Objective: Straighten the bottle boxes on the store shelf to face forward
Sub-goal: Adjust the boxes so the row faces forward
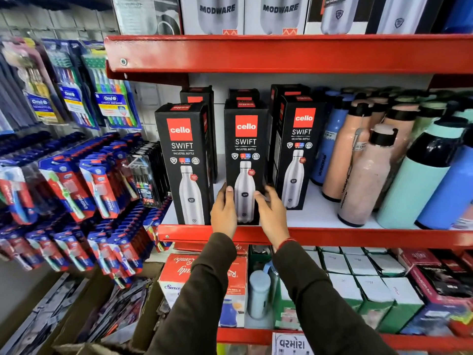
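Note:
Three black Cello Swift bottle boxes stand in a front row on the white shelf (322, 213) with its red lip. The middle box (245, 149) faces forward at the shelf's front edge. My left hand (224, 208) presses its lower left side and my right hand (271, 212) holds its lower right side. The left box (183, 160) is turned slightly, showing its right side. The right box (298, 149) stands further back, angled to show its left side. More of the same boxes (197, 96) stand behind them.
Loose pastel bottles (363, 170) crowd the shelf to the right of the boxes. Toothbrush packs (84, 190) hang on the wall to the left. Modware boxes (217, 14) fill the shelf above, and white and green cartons (368, 285) the shelf below.

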A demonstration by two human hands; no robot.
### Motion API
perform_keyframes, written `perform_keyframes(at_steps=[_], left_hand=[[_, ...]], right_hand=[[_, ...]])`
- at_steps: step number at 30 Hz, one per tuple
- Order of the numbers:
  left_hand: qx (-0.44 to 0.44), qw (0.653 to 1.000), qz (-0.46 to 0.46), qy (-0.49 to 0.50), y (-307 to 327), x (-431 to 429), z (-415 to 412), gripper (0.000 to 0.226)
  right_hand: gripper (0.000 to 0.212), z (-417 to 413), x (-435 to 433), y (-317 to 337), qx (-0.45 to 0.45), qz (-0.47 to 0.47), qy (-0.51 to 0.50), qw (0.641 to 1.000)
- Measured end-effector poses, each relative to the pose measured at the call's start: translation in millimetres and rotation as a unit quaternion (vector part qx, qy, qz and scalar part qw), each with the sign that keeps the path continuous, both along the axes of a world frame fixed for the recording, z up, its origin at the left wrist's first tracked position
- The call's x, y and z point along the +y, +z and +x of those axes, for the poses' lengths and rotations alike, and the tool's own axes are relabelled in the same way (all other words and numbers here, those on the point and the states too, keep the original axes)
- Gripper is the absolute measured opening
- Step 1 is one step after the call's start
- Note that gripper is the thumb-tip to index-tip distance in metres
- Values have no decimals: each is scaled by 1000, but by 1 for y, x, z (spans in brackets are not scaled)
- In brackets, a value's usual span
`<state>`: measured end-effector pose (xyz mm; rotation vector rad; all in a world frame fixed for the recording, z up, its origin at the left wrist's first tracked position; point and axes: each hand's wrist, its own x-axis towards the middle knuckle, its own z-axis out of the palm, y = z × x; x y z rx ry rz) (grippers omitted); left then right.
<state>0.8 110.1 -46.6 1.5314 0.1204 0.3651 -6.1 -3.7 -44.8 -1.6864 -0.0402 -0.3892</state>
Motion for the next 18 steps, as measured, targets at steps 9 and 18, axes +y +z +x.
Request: perform_keyframes(at_steps=[9,18], left_hand=[[-2,1000,5,14,-1,6,-24,46],[-66,995,-20,70,3,-8,-41,41]], right_hand=[[24,-23,-1,3,-14,16,14,1000],[32,-30,-5,2,-31,0,14,999]])
